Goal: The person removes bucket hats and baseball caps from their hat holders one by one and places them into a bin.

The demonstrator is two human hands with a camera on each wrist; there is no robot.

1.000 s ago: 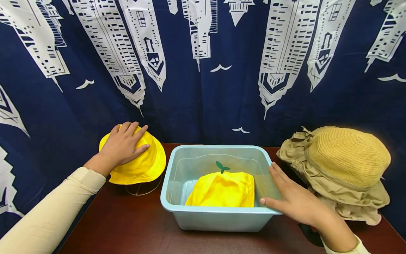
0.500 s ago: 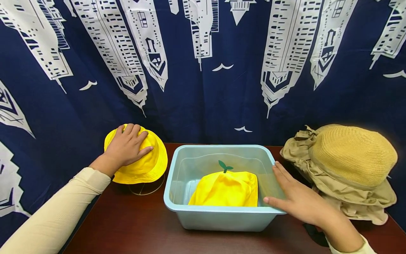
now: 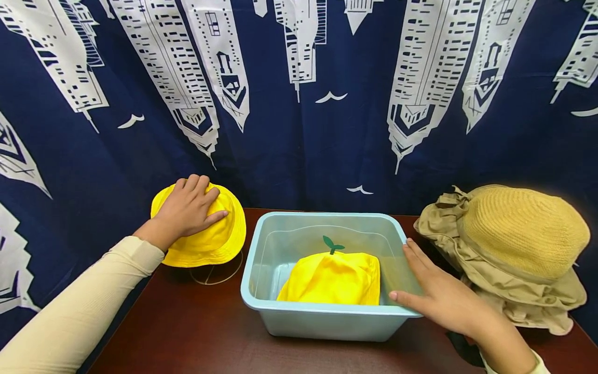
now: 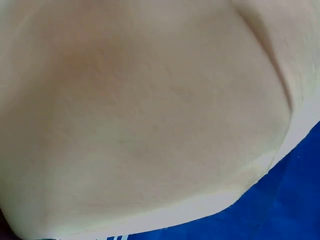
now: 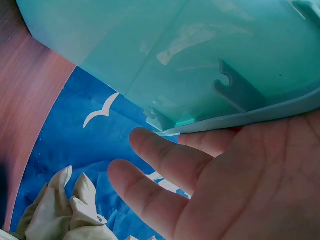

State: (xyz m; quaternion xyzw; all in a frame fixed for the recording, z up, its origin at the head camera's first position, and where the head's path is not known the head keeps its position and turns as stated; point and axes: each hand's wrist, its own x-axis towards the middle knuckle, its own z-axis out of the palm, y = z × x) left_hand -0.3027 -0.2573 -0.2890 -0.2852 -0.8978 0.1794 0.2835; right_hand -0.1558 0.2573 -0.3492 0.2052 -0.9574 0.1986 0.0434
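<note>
My left hand (image 3: 187,206) grips the crown of a yellow bucket hat (image 3: 229,228) from above, fingers bent over the cloth and thumb on the near right side. Under the hat's brim shows a thin wire stand (image 3: 216,283). My right hand (image 3: 444,296) rests at the right rim of a light blue plastic bin (image 3: 336,323), thumb on the inner side. In the right wrist view its fingers (image 5: 157,150) extend loosely beside the bin's outer wall. Inside the bin lies another yellow hat (image 3: 334,280) with a green sprout on top. Skin fills most of the left wrist view.
To the right, a straw-crowned hat (image 3: 525,228) with a ruffled beige brim sits on top of more beige cloth (image 3: 528,314). A dark red-brown table (image 3: 210,332) carries everything. Behind it hangs a navy curtain (image 3: 299,156) printed with white buildings.
The fingers of my left hand have drawn from spread to bent over the hat's crown. The hat has shifted slightly. My right hand keeps its place on the bin; the head view has turned slightly.
</note>
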